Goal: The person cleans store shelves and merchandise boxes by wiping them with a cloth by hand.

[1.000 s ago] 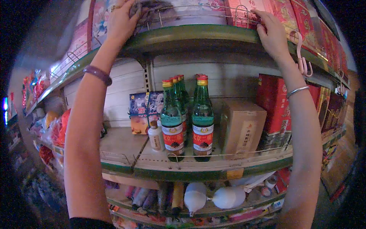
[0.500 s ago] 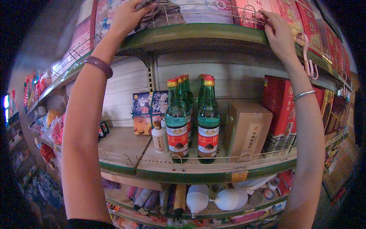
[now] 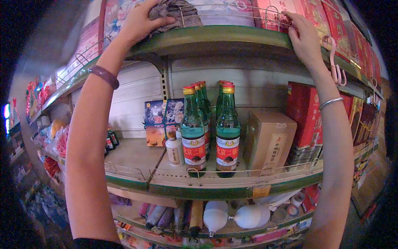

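Observation:
My left hand [image 3: 141,23] is up at the top shelf on the left, closed on a crumpled grey-brown cloth [image 3: 178,15]. Its thumb lies across the front of the cloth, and the other fingers are partly hidden at the frame's top edge. Behind the cloth stands a pale box with a flower print [image 3: 224,10]. At the right, my right hand [image 3: 304,37] is hooked over the wire rail [image 3: 265,17] along that shelf's front, with the thumb below. Its fingertips are close to a red box [image 3: 275,8]; whether they touch it I cannot tell.
Green glass bottles [image 3: 227,128] with red caps stand on the middle shelf, beside a small white bottle [image 3: 174,151] and a brown carton [image 3: 269,139]. A pink hook [image 3: 333,62] hangs near my right wrist. Light bulbs [image 3: 215,216] lie on the shelf below.
My left hand has shifted slightly left and turned, so its thumb now stretches over the cloth's front. The cloth looks more bunched. My right hand has hardly moved.

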Demonstrator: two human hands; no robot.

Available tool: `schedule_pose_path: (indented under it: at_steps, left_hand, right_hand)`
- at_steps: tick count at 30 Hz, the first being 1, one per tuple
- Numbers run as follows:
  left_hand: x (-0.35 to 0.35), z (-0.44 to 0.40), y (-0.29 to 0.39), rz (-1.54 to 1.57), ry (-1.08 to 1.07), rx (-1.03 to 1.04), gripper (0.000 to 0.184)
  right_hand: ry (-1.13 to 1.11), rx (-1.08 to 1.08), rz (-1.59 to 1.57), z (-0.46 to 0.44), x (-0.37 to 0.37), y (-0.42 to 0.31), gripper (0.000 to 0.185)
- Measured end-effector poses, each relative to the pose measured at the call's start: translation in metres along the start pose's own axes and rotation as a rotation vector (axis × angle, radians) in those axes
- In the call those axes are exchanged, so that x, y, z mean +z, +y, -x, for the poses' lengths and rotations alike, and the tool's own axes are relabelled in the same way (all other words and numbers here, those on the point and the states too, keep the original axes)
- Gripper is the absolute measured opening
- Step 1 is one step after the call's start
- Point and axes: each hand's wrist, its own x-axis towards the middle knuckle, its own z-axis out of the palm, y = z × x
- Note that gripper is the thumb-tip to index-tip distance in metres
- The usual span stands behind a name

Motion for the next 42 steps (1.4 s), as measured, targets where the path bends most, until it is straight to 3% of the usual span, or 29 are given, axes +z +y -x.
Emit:
schedule_pose_path:
  at_steps: [2, 5, 8, 12, 14, 16, 17, 20, 23, 26, 29, 32, 35, 38, 41, 42]
  left_hand:
    - [-0.004, -0.001, 0.001, -0.018, -0.063, -0.019, 0.043]
    - [0.003, -0.006, 0.0, -0.167, -0.026, -0.231, 0.043]
    - [0.019, -0.02, -0.04, -0.501, 0.028, -0.195, 0.04]
    - [-0.011, -0.022, 0.092, -0.121, -0.135, -0.224, 0.033]
    - [0.01, -0.009, 0.084, -0.443, 0.126, 0.098, 0.027]
    - [0.025, -0.022, 0.043, -0.337, 0.011, -0.001, 0.035]
    - [0.03, -0.027, 0.028, -0.308, 0.082, 0.187, 0.036]
    - [0.025, -0.031, 0.018, -0.009, -0.058, 0.064, 0.036]
    - [0.027, -0.038, -0.003, -0.105, -0.075, 0.138, 0.036]
    - [0.021, -0.036, 0.024, 0.076, -0.142, -0.138, 0.032]
    - [0.033, -0.044, 0.013, -0.08, -0.068, 0.019, 0.031]
    - [0.039, -0.05, 0.013, -0.178, -0.086, -0.064, 0.033]
    - [0.056, -0.069, -0.033, -0.291, -0.097, -0.357, 0.033]
    - [0.028, -0.064, -0.024, 0.999, 0.335, -0.809, 0.034]
    - [-0.012, -0.039, 0.033, 0.922, 0.527, -0.655, 0.018]
    - [-0.011, -0.035, 0.046, 0.701, 0.45, -0.453, 0.019]
  right_hand:
    - [0.001, 0.005, 0.012, -0.001, -0.001, -0.002, 0.034]
    - [-0.003, 0.009, 0.023, -0.002, -0.001, -0.003, 0.033]
    - [0.006, -0.01, 0.009, -0.002, -0.003, -0.003, 0.033]
    - [0.021, -0.015, -0.012, -0.002, -0.001, 0.001, 0.032]
    - [0.004, -0.01, -0.019, 0.0, 0.0, 0.0, 0.033]
    - [-0.028, 0.004, -0.005, 0.001, -0.001, 0.001, 0.036]
    - [-0.029, 0.008, -0.001, 0.001, -0.001, 0.002, 0.036]
    - [-0.016, 0.002, 0.007, 0.0, 0.0, 0.001, 0.035]
    - [0.007, -0.025, 0.018, -0.002, 0.0, 0.002, 0.034]
    - [0.005, -0.025, 0.011, -0.003, -0.004, 0.0, 0.034]
    - [0.009, -0.028, -0.001, -0.002, -0.003, -0.001, 0.034]
    - [0.002, -0.011, -0.005, -0.001, -0.002, 0.001, 0.034]
    - [-0.001, 0.006, 0.002, -0.001, -0.001, 0.0, 0.035]
    - [0.008, 0.006, 0.02, 0.0, 0.0, 0.001, 0.035]
    - [-0.002, 0.014, 0.034, 0.001, 0.001, 0.002, 0.035]
    - [-0.006, 0.018, 0.04, 0.0, 0.0, 0.002, 0.035]
